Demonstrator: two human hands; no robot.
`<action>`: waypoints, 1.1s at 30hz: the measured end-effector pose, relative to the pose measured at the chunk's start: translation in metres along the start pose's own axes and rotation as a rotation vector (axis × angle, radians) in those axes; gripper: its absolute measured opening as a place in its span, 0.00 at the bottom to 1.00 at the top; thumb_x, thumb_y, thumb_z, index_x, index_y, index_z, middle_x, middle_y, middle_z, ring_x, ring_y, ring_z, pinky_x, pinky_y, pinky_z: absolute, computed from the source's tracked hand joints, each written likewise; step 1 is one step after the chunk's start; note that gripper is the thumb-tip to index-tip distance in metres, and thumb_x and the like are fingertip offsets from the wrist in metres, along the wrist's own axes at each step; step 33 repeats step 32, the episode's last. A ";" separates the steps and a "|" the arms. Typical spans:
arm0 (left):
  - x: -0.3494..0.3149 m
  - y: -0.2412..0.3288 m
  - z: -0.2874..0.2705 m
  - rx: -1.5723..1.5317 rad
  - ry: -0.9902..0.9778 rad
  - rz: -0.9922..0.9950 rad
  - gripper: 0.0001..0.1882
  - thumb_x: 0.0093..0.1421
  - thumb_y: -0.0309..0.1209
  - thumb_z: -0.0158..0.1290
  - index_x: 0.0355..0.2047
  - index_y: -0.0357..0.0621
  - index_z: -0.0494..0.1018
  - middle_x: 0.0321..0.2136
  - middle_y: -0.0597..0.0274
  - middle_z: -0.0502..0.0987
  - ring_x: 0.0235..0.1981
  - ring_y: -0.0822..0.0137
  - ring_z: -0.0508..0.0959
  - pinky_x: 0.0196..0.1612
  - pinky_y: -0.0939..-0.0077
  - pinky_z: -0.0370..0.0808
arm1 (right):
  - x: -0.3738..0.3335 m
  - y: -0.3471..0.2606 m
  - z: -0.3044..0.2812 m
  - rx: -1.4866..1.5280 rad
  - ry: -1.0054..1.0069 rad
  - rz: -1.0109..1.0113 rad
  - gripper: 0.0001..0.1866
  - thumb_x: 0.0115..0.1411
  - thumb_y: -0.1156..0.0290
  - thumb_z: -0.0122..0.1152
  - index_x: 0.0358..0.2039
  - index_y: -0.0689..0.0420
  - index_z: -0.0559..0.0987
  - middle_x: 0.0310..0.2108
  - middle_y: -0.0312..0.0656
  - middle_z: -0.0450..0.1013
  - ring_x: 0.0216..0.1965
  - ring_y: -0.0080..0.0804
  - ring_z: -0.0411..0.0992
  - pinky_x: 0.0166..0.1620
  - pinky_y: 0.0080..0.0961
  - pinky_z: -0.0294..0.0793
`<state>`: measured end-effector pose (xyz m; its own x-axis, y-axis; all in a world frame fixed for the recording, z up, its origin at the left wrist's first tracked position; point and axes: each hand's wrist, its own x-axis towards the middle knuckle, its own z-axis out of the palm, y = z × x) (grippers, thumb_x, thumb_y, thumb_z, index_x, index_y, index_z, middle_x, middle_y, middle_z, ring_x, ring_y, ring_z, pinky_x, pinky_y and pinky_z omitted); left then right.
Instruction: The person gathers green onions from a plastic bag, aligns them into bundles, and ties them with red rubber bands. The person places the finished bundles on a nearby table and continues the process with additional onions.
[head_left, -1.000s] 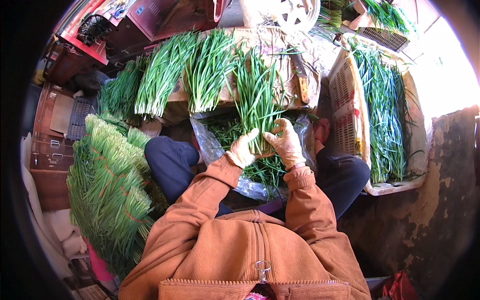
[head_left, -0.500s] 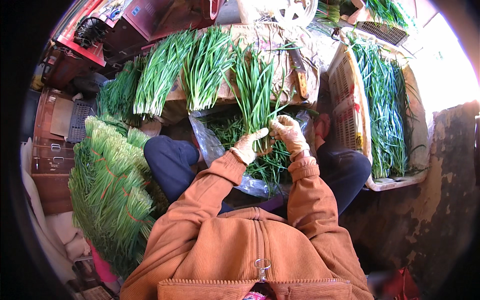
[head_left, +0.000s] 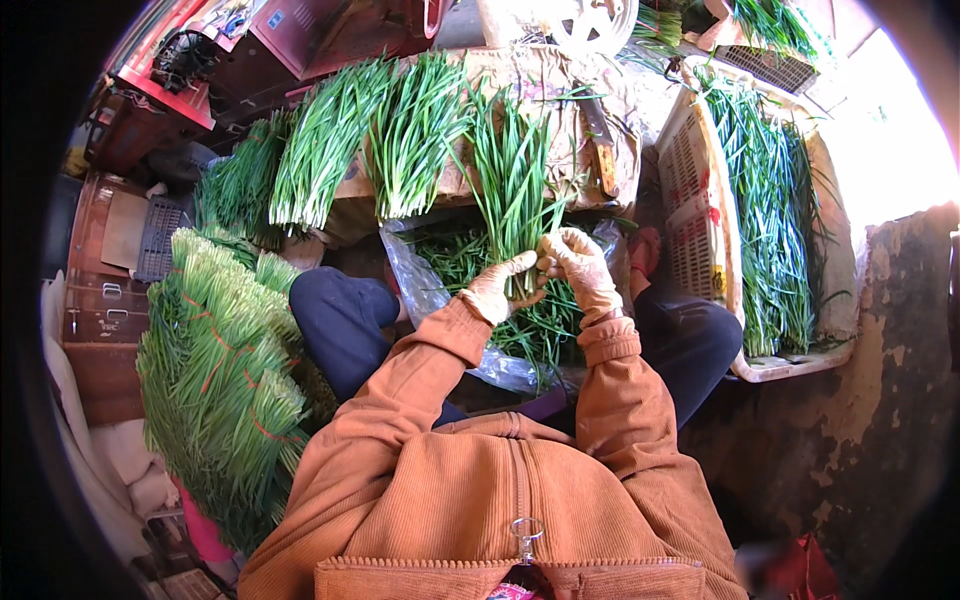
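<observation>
My left hand [head_left: 492, 287], in a pale soiled glove, is closed around the lower stems of a bunch of garlic chives [head_left: 512, 165]. The bunch stands with its leaf tips pointing away from me and resting against the cloth-covered bench. Against the right side of the stems, my gloved right hand [head_left: 580, 268] has its thumb and fingers pinched together; what lies between them is hidden. Below both hands, loose green leaves [head_left: 540, 335] lie on a clear plastic sheet [head_left: 415, 280] between my knees.
Two trimmed chive bundles [head_left: 415, 140] [head_left: 325, 150] lie on the bench [head_left: 350, 187], beside a wooden-handled knife [head_left: 604, 165]. A tall heap of tied chives [head_left: 220, 370] stands at my left. On the right is a white plastic crate [head_left: 690, 190] filled with chives.
My right hand has shifted slightly, staying at the right side of the bunch. Its fingers have bent a little differently. The left hand keeps its hold.
</observation>
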<state>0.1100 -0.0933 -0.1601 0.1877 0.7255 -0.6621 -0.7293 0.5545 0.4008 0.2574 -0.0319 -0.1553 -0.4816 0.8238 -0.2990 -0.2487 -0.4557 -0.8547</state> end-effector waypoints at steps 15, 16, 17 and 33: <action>0.003 0.013 -0.027 -0.170 -0.227 -0.025 0.13 0.58 0.33 0.52 0.42 0.41 0.71 0.38 0.59 0.76 0.27 0.73 0.75 0.27 0.81 0.77 | -0.017 -0.049 -0.038 -0.229 -0.051 -0.084 0.13 0.55 0.63 0.59 0.32 0.61 0.73 0.24 0.41 0.72 0.24 0.28 0.70 0.30 0.22 0.70; 0.007 0.013 -0.031 -0.196 -0.247 -0.064 0.14 0.58 0.35 0.52 0.42 0.43 0.70 0.39 0.61 0.76 0.25 0.76 0.72 0.24 0.83 0.74 | -0.019 -0.033 -0.045 -0.890 -0.016 -0.076 0.18 0.52 0.60 0.62 0.33 0.62 0.73 0.26 0.44 0.73 0.27 0.32 0.71 0.34 0.24 0.70; 0.006 0.013 -0.026 -0.138 -0.171 -0.052 0.14 0.57 0.32 0.53 0.43 0.42 0.70 0.36 0.62 0.76 0.21 0.78 0.70 0.21 0.85 0.70 | -0.023 -0.017 -0.052 -1.549 0.032 -0.063 0.22 0.49 0.57 0.65 0.35 0.64 0.73 0.28 0.48 0.73 0.30 0.36 0.73 0.37 0.27 0.71; -0.007 0.002 0.002 0.504 0.250 0.227 0.15 0.47 0.24 0.59 0.36 0.48 0.70 0.18 0.66 0.72 0.12 0.78 0.67 0.11 0.84 0.59 | -0.005 -0.001 0.023 -0.193 -0.077 0.080 0.19 0.55 0.61 0.62 0.39 0.64 0.74 0.28 0.41 0.74 0.25 0.24 0.71 0.32 0.20 0.71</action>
